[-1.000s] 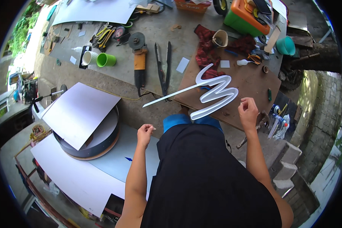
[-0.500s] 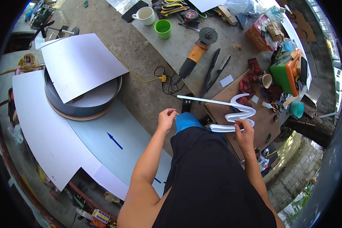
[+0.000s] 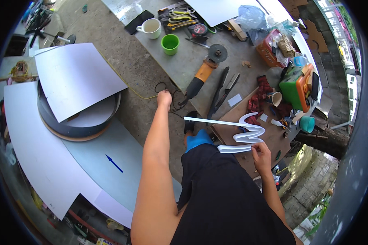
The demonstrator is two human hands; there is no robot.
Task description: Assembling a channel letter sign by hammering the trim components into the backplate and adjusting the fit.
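My right hand [image 3: 261,155] pinches the lower end of a white bent strip [image 3: 255,134], folded into wavy curves with one long straight arm [image 3: 212,121] reaching left. The strip hangs over the brown board [image 3: 241,112] and just above my lap. My left hand [image 3: 164,99] is stretched out forward over the floor, beside the black cable and the end of the yellow cord [image 3: 143,97]. Its fingers look curled closed, and what they hold, if anything, is hidden behind the hand.
An angle grinder [image 3: 204,73], black long-bladed snips [image 3: 223,92], a green cup [image 3: 170,44] and a white mug [image 3: 150,28] lie on the grey table. Bins [image 3: 296,92] stand at right. At left, a white sheet [image 3: 79,77] covers a round dark drum [image 3: 77,130].
My left hand has moved forward and left, away from my knee and out over the floor. My right hand still holds the white strip. The whole view has shifted slightly.
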